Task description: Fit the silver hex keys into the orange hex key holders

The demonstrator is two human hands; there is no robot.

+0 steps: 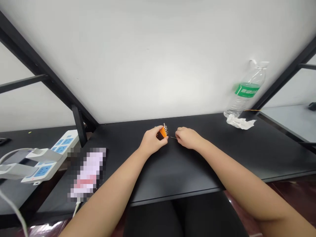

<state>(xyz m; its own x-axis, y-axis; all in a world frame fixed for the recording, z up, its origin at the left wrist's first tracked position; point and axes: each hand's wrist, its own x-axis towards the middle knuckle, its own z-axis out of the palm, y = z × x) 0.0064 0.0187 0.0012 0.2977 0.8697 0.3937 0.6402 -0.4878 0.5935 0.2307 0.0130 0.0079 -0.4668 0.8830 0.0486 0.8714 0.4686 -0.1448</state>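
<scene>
Near the middle of the black table, my left hand (153, 140) is closed around an orange holder (163, 132) with several small metal pieces sticking out, which looks like a hex key set. Thumb and fingers grip it from the left side, hiding part of it. To its right, my right hand (187, 137) pinches a thin metal rod (173, 137) that looks like a hex key. The rod's free end points left toward the holder, a small gap apart from it. Fingers cover the rod's other end.
A clear bottle (247, 90) with a green label stands at the back right beside crumpled tissue (240, 122). On the left lie a blurred-out phone (87, 172) with a cable and a white power strip (55, 158) with plugs. A white wall (158, 65) rises behind the table (172, 179).
</scene>
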